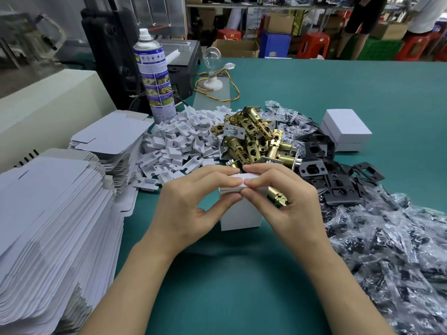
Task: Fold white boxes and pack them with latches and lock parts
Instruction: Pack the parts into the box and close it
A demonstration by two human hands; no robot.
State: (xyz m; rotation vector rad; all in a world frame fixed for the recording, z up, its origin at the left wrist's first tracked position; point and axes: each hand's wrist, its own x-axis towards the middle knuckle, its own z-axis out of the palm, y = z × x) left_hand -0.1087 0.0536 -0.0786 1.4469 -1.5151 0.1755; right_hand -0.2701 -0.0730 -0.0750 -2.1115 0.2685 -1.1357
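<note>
Together, left hand [191, 201] and right hand [285, 201] pinch, seemingly, the white box [239, 216] flap.

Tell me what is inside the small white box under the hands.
Its contents are hidden: the left hand and right hand pinch the top flap over the opening of the small white cardboard box. A brass latch shows beside it.

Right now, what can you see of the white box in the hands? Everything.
Plain white cardboard box, small, rectangular, matte, standing upright on the teal table. The left hand and right hand pinch its top flap, fingertips meeting above it. A brass latch shows just right of it under the right hand; contact unclear.
</note>
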